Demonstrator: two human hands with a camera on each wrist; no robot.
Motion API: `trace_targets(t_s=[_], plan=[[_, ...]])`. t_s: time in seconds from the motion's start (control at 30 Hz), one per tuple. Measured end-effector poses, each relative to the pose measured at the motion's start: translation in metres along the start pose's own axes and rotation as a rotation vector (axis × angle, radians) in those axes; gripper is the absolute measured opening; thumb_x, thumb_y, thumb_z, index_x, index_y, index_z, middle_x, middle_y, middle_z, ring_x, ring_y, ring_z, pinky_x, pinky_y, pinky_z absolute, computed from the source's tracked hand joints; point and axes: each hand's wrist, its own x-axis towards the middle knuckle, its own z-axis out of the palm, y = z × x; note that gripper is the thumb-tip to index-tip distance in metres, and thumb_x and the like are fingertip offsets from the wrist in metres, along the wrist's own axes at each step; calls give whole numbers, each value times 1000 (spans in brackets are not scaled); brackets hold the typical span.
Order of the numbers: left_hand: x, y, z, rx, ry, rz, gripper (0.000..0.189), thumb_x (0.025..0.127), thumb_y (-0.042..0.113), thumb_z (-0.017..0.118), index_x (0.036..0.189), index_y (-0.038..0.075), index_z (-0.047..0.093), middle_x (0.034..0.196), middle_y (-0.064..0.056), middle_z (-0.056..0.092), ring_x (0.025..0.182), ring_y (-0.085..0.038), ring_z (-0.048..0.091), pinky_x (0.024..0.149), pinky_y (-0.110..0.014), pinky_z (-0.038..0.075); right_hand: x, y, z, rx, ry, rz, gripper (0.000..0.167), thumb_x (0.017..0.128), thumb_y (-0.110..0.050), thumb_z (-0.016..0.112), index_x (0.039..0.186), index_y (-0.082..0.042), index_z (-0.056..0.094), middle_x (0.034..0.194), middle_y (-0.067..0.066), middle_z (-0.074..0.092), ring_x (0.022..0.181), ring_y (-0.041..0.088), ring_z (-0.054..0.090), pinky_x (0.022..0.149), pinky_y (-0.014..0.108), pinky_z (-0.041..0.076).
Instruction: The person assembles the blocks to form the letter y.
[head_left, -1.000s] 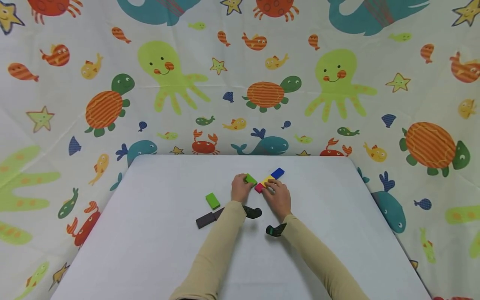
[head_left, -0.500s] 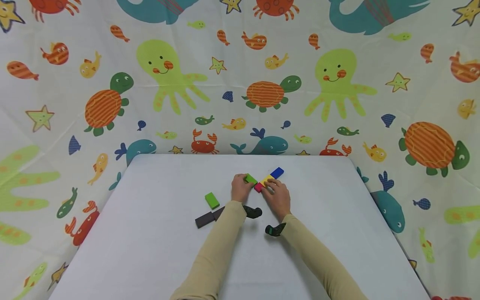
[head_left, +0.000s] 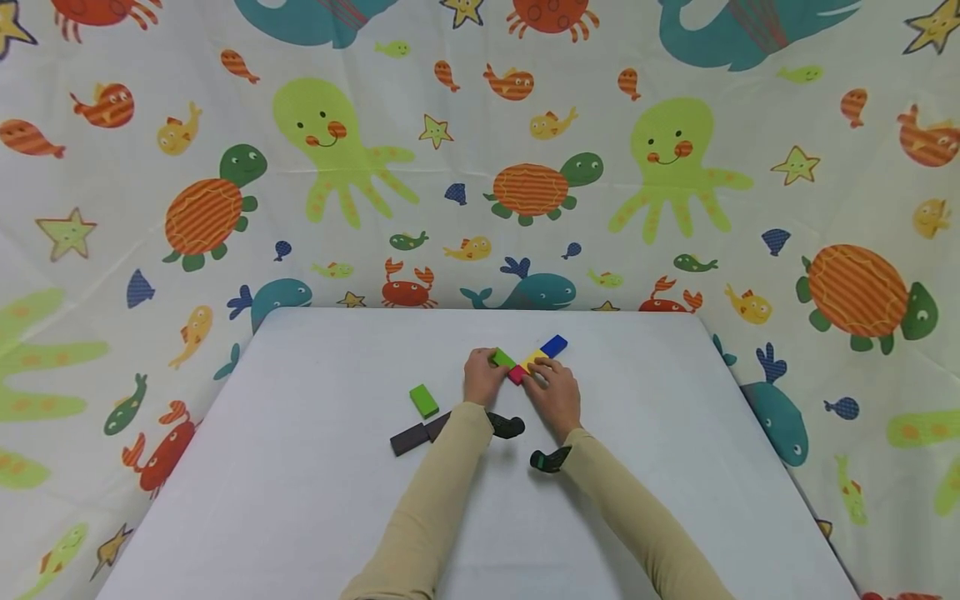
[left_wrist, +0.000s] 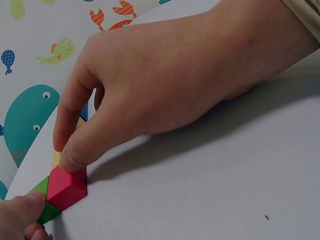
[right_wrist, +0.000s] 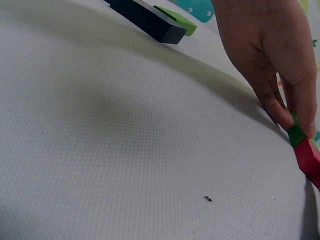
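Observation:
My left hand (head_left: 482, 379) pinches a green block (head_left: 503, 358) between thumb and fingers at the far middle of the table. That block's end meets a red block (left_wrist: 67, 190), forming a corner. Beyond the red one, a yellow block (head_left: 534, 358) and a blue block (head_left: 555, 346) run in a slanted line to the upper right. My right hand (head_left: 557, 400) holds the red and yellow blocks where they join, thumb at the red block's edge in the left wrist view. In the right wrist view, the left fingertips (right_wrist: 285, 120) grip the green block beside the red one.
Left of my left forearm lie another green block (head_left: 423, 401) and two dark blocks (head_left: 409, 440) set end to end, one partly behind the sleeve. A white table (head_left: 300, 500) carries everything. A sea-animal printed cloth (head_left: 450, 108) hangs behind its far edge.
My left hand has shifted the green block slightly right, and the small gap to the red block has closed. The right hand stays in place on the row.

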Motion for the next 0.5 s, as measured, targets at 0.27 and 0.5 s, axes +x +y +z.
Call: trace_targets(t_s=[0.27, 0.5], plan=[[0, -1, 1, -10, 2, 7, 41, 87, 7, 73, 125, -3, 64, 127, -18, 57, 110, -27, 55, 95, -39, 48, 0, -2, 0, 1, 6, 1, 35, 92, -34, 69, 118, -12, 72, 130, 6, 61, 115, 30, 54, 96, 46, 43], [-3, 1, 0, -12, 18, 31, 38, 86, 6, 73, 122, -4, 65, 125, -18, 58, 109, -27, 56, 94, -39, 48, -1, -2, -1, -4, 8, -3, 35, 92, -34, 68, 119, -12, 72, 129, 6, 61, 114, 30, 54, 95, 47, 43]])
